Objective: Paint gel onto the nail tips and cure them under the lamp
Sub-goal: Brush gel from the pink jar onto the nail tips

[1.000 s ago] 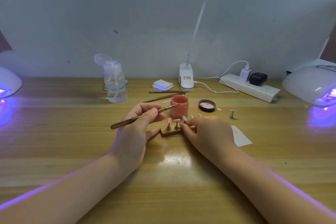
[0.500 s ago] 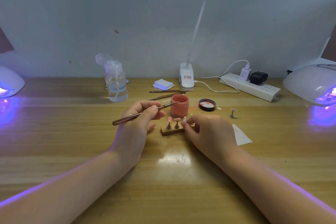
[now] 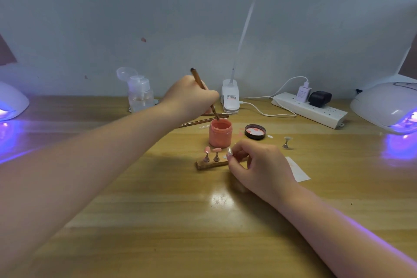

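My left hand (image 3: 190, 97) grips a brown brush (image 3: 204, 92) nearly upright, its tip dipped into the open pink gel jar (image 3: 220, 133). In front of the jar lies a small wooden holder (image 3: 209, 164) carrying two pink nail tips (image 3: 212, 150) on little stands. My right hand (image 3: 259, 165) rests at the holder's right end and pinches a clear nail tip (image 3: 229, 151) on its stand between thumb and forefinger. A white curing lamp (image 3: 383, 106) glows purple at the right edge, and another curing lamp (image 3: 11, 104) glows at the left edge.
The jar's black lid (image 3: 255, 131) lies right of the jar, with a spare stand (image 3: 287, 142) and a white paper slip (image 3: 297, 169) beyond. More brushes (image 3: 203, 121) lie behind the jar. A pump bottle (image 3: 140, 92), desk lamp clamp (image 3: 230, 97) and power strip (image 3: 309, 108) line the back.
My left hand lifted from beside the holder, moved back, and turned the brush from nearly level to upright, its tip now dipped in the jar. My right hand stayed at the holder.
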A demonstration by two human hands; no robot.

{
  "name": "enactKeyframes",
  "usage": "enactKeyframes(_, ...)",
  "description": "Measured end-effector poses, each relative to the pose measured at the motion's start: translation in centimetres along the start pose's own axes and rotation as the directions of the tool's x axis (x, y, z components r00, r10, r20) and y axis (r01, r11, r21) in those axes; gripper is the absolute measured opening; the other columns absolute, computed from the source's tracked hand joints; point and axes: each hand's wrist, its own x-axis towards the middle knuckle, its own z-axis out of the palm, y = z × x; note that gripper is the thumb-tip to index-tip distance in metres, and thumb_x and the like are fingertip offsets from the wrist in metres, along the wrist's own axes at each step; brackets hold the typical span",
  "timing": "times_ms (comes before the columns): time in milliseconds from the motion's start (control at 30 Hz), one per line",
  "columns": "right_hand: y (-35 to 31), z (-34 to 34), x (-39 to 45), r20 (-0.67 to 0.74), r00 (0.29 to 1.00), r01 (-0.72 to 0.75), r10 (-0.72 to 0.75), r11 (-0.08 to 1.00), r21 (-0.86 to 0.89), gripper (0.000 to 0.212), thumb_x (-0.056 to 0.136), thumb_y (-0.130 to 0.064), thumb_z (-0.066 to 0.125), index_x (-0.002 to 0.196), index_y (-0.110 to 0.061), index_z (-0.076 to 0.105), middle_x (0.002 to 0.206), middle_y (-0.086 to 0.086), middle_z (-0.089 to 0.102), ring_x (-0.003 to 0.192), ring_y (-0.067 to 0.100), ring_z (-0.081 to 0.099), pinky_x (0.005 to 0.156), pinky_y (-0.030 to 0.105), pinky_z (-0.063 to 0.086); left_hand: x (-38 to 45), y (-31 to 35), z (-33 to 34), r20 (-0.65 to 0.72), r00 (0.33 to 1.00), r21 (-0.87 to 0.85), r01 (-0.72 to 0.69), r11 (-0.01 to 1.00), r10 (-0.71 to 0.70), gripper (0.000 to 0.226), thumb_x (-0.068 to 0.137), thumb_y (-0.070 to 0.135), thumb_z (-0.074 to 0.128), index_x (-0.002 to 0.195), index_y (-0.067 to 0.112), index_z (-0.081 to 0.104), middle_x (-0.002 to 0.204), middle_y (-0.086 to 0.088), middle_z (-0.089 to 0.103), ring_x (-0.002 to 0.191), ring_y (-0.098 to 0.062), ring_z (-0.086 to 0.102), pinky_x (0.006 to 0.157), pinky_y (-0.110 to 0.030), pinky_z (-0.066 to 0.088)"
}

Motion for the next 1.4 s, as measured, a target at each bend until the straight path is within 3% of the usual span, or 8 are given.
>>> enactKeyframes(100,0.1,-0.1,0.0,0.022,1.0,0.012,-0.013,1.0,0.026,0.004,0.082,-0.028,0.07,0.081,-0.024,0.069,0.07,-0.015,0.066,0.051,-0.006,0.046,0.055,0.021,0.041,1.2,0.5,0.8,0.101,0.991,0.038,0.08,0.996,-0.083,0.017,0.079,0.016,0.057,0.074,0.005,0.07,0.073,-0.007,0.073,0.084,-0.025,0.068,0.078,-0.042,0.054)
enactKeyframes(233,0.2,0.0,-0.1,0.068,0.997,0.02,-0.022,0.999,0.028,0.007,0.083,-0.031,0.069,0.082,-0.025,0.069,0.071,-0.014,0.067,0.052,-0.006,0.044,0.055,0.025,0.042,1.4,0.5,1.8,0.189,0.971,0.122,0.126,0.985,-0.148,0.011,0.081,0.013,0.057,0.072,0.011,0.064,0.057,0.005,0.066,0.064,-0.011,0.055,0.064,-0.028,0.043)
enactKeyframes(467,0.2,0.1,0.0,0.075,0.997,0.037,-0.037,0.999,0.008,0.009,0.085,-0.032,0.067,0.085,-0.024,0.07,0.077,-0.012,0.07,0.057,0.001,0.043,0.058,0.027,0.045,1.6,-0.7,1.4,0.082,0.97,-0.138,0.237,0.962,-0.227,0.013,0.084,0.012,0.061,0.073,0.008,0.067,0.066,-0.002,0.069,0.067,-0.012,0.057,0.069,-0.03,0.048)
enactKeyframes(733,0.0,0.4,-0.1,0.02,0.998,0.064,-0.065,0.998,0.01,0.008,0.083,-0.028,0.069,0.078,-0.022,0.069,0.072,-0.013,0.07,0.054,0.002,0.041,0.054,0.027,0.045,1.1,-0.9,2.5,0.228,0.965,-0.007,0.136,0.991,-0.131,0.014,0.084,0.016,0.064,0.088,0.003,0.07,0.095,-0.011,0.069,0.087,-0.019,0.06,0.071,-0.031,0.047)
enactKeyframes(833,0.1,0.4,0.0,0.019,0.997,0.068,-0.068,0.998,-0.001,0.008,0.084,-0.029,0.069,0.079,-0.023,0.069,0.072,-0.014,0.07,0.054,0.002,0.041,0.053,0.027,0.045,1.2,-0.7,2.3,0.182,0.972,-0.055,0.163,0.985,-0.151,0.013,0.084,0.013,0.063,0.084,0.002,0.069,0.084,-0.011,0.068,0.075,-0.016,0.056,0.065,-0.028,0.043)
enactKeyframes(933,0.1,0.4,0.1,0.039,0.996,0.077,-0.077,0.997,0.004,0.009,0.085,-0.03,0.068,0.082,-0.023,0.069,0.074,-0.013,0.07,0.056,0.002,0.042,0.054,0.027,0.045,1.2,-0.9,1.2,0.101,0.961,-0.245,0.276,0.929,-0.259,0.014,0.084,0.014,0.059,0.077,0.008,0.069,0.057,0.003,0.065,0.046,-0.004,0.049,0.048,-0.021,0.034)
enactKeyframes(1000,0.2,0.4,0.1,0.056,0.995,0.083,-0.082,0.997,0.001,0.009,0.086,-0.031,0.066,0.084,-0.023,0.069,0.077,-0.014,0.07,0.057,0.002,0.043,0.056,0.028,0.045,1.1,-1.6,0.5,0.117,0.93,-0.371,0.366,0.854,-0.347,0.015,0.083,0.016,0.056,0.075,0.011,0.067,0.046,0.008,0.06,0.045,-0.006,0.041,0.045,-0.021,0.028)
enactKeyframes(1400,0.3,0.3,0.3,0.007,1.0,-0.004,0.002,0.987,0.163,0.002,0.084,-0.025,0.071,0.084,-0.024,0.071,0.07,-0.018,0.064,0.057,-0.001,0.052,0.056,0.021,0.042,-1.1,-5.6,-0.1,0.172,0.869,-0.606,0.464,0.646,-0.463,0.013,0.081,0.016,0.055,0.076,0.015,0.068,0.053,0.008,0.062,0.043,-0.006,0.043,0.045,-0.021,0.031)
